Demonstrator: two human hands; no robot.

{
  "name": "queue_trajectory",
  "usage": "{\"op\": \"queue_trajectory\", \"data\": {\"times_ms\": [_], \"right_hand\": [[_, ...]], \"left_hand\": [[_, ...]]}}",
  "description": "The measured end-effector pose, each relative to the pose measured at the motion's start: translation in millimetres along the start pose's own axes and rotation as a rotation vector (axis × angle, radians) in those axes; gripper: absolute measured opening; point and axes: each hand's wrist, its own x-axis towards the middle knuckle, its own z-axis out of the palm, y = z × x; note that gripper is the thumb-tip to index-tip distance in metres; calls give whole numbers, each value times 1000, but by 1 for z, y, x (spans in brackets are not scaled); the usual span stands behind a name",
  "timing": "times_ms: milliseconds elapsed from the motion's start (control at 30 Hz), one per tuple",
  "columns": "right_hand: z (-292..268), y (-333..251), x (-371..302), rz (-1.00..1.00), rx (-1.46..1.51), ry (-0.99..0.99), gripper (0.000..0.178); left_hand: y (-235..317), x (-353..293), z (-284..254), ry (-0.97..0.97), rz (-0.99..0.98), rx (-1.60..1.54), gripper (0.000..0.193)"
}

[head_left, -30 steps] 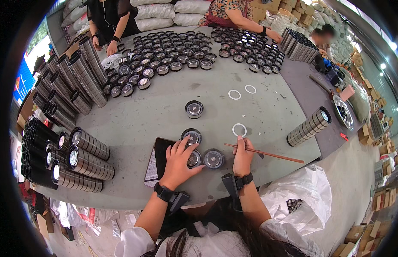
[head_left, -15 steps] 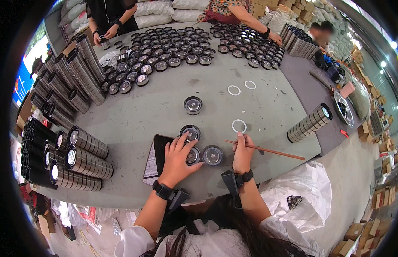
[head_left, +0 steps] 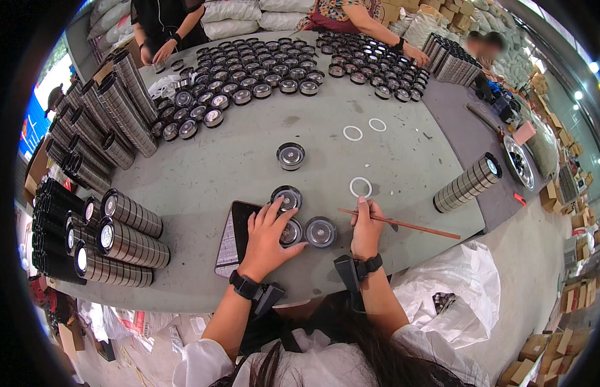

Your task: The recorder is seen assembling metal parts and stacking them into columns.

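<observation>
My left hand (head_left: 268, 238) lies with spread fingers over two round black-and-steel lids. Its fingertips touch the upper lid (head_left: 288, 205), and the lower lid (head_left: 291, 232) sits between its index finger and thumb. Just right of them is another round lid (head_left: 321, 233). My right hand (head_left: 366, 232) is closed around a thin brown stick (head_left: 416, 225) that slants out to the right. At its fingertips a white ring (head_left: 360, 188) lies on the table; whether they pinch its edge I cannot tell. Farther off stands a single lid (head_left: 291, 156).
A dark phone (head_left: 230, 240) lies beside my left hand. Stacked steel-sided cylinders (head_left: 135, 245) stand at left, one stack (head_left: 469, 183) at right. Two white rings (head_left: 352, 133) lie farther back. Many lids (head_left: 255, 71) cover the far side, where two people's hands work.
My two hands stay almost where they were. At the far left, the other person's hands have come down toward the table with a small part.
</observation>
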Motion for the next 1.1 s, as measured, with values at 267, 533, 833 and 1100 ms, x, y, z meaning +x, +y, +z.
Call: {"op": "queue_trajectory", "data": {"times_ms": [267, 533, 833, 1100], "right_hand": [[-1, 3, 2, -30, 0, -6, 26], [-1, 3, 1, -19, -10, -6, 25], [1, 1, 0, -16, -6, 6, 27], [-1, 3, 1, -20, 11, 2, 27]], "left_hand": [[1, 1, 0, -17, -8, 4, 69], [0, 1, 0, -14, -9, -3, 69], [0, 0, 0, -20, -15, -6, 69], [0, 0, 1, -13, -7, -9, 70]]}}
